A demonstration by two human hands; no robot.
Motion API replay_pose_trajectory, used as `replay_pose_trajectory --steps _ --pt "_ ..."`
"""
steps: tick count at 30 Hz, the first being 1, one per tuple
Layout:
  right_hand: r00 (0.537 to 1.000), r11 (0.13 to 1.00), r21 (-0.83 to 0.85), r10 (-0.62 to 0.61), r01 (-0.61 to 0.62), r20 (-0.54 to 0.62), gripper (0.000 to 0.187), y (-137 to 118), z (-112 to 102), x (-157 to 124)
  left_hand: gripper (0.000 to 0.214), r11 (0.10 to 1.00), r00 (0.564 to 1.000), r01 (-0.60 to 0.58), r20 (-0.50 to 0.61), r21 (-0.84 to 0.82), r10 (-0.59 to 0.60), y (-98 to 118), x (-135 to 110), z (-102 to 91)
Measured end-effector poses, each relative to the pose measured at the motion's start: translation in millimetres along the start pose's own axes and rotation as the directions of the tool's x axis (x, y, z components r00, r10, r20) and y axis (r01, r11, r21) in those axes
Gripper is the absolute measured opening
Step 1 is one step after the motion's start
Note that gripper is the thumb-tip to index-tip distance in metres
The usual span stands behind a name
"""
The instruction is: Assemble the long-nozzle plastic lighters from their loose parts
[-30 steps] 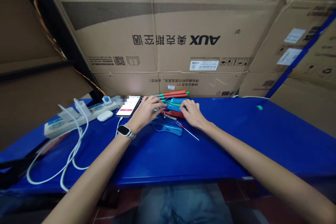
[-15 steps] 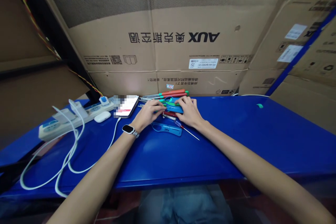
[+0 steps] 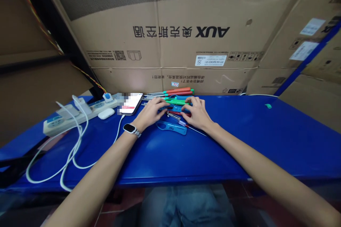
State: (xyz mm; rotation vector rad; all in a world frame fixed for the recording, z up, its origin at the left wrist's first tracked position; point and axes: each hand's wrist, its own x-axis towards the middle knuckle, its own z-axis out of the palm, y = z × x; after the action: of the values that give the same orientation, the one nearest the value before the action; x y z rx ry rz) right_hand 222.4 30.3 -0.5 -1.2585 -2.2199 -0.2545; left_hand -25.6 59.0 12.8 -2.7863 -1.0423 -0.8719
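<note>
My left hand (image 3: pixel 152 112), with a watch on its wrist, has fingers curled at the left end of a blue plastic piece (image 3: pixel 176 108). My right hand (image 3: pixel 198 114) has bent fingers at its right end; the fingertips are partly hidden. A green strip-like piece (image 3: pixel 177 101) lies just behind the blue one. Close in front are a small metallic piece (image 3: pixel 174 115) and a dark red piece, partly covered by my right fingers. Nearer me lie a blue plastic shell (image 3: pixel 172 128) with a loop at its left end and a thin screwdriver (image 3: pixel 195 129) with a clear-and-red handle.
Several red-and-green-handled tools (image 3: pixel 178 91) lie at the back against a cardboard wall (image 3: pixel 181 3). To the left are a phone (image 3: pixel 133 103), a white earphone case (image 3: pixel 106 113), a power strip (image 3: pixel 92 110) and white cables (image 3: pixel 77 145). A green scrap (image 3: pixel 268 106) lies right on the blue table (image 3: pixel 239 142).
The green piece, earlier among my fingers with the blue piece, now shows more fully behind it. My right fingers have spread and shifted slightly. The whole view has tilted a little.
</note>
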Motion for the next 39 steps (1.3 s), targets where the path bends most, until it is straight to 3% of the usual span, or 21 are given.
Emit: replay_pose_trajectory --steps 4,8,14,19,29,35,39 --pt "1.0 1.0 -0.014 -0.025 0.025 0.002 0.02 -5 -1 -1 0.012 0.993 0.994 0.107 0.024 -0.049 -0.106 -9 -14 -11.7" --pt "1.0 0.999 -0.044 -0.013 0.013 0.013 0.013 -7 1 5 0.009 0.981 0.978 0.195 0.084 -0.018 -0.193 -20 -21 -12.2" --pt "0.996 0.996 -0.051 0.063 -0.066 -0.062 0.019 -5 5 12 0.018 0.977 0.982 0.168 0.06 0.129 -0.176 -26 -16 -3.9" --pt "0.994 0.995 -0.034 0.09 -0.092 -0.056 0.021 -6 5 13 0.02 0.945 0.971 0.154 0.131 0.288 -0.198 -29 0 -0.6" --pt "0.982 0.986 0.003 0.167 -0.168 -0.083 0.016 3 7 8 0.017 0.984 0.973 0.021 0.224 0.177 -0.061 -35 14 -8.8" --pt "0.989 0.989 -0.01 0.149 -0.149 -0.015 0.015 4 7 10 0.017 0.983 0.975 0.106 0.181 0.152 -0.133 -41 8 -10.1" --pt "0.997 0.997 0.03 0.074 -0.075 0.034 0.007 4 10 11 0.013 0.976 0.964 0.128 0.211 0.177 -0.165 -51 6 -9.8"
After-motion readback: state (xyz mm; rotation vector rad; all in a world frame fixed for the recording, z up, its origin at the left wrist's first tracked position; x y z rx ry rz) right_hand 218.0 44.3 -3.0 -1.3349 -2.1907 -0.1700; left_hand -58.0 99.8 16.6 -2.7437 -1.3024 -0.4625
